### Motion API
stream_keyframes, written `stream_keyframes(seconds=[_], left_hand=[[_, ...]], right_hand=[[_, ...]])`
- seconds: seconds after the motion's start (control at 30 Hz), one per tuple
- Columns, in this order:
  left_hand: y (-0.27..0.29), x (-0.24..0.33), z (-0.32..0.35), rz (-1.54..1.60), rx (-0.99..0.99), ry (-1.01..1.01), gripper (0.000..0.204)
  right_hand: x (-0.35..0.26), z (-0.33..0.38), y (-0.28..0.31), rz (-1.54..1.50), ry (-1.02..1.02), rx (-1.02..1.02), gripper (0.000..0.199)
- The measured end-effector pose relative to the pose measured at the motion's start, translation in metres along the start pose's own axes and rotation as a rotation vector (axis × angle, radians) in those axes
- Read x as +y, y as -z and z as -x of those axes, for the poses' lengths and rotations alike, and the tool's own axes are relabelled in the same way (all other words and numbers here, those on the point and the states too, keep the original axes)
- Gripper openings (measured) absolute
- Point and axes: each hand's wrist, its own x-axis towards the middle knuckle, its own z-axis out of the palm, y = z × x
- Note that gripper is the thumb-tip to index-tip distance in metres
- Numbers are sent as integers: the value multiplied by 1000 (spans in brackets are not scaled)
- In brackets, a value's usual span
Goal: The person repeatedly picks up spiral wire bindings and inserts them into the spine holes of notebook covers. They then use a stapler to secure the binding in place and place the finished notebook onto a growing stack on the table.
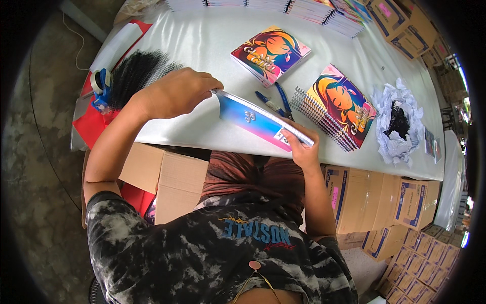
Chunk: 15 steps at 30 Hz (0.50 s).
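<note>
My right hand (pixel 305 147) grips a notebook (pixel 253 121) by its near right end, tilted on edge, its blue-to-pink cover toward me. At the notebook's far left corner, the fingertips of my left hand (pixel 174 93) are pinched on a spiral coil (pixel 213 91), of which only a short bit shows. Beyond the notebook lie blue-handled pliers (pixel 273 101). A stack of spiral-bound notebooks (pixel 344 104) with a colourful illustrated face on the cover stands to the right. Another small pile of such notebooks (pixel 271 53) lies farther off; no coil is visible on it.
Many loose black spiral coils (pixel 134 76) lie on the table's left, beside a blue tape dispenser (pixel 101 86) and red sheets (pixel 88 126). Crumpled white wrapping (pixel 400 121) holds black scraps at right. Finished-looking notebook rows (pixel 253 4) line the far edge. Cardboard boxes (pixel 364 197) stand below the table.
</note>
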Motion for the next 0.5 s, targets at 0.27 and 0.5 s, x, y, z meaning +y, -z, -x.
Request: stream_keyframes(seconds=[0.27, 0.5], left_hand=[[-6, 11, 2, -326, 97, -59, 52], [-133, -10, 25, -99, 656, -69, 95]], right_hand=[[11, 1, -14, 148, 334, 74, 33], [8, 6, -24, 211, 385, 113, 33]])
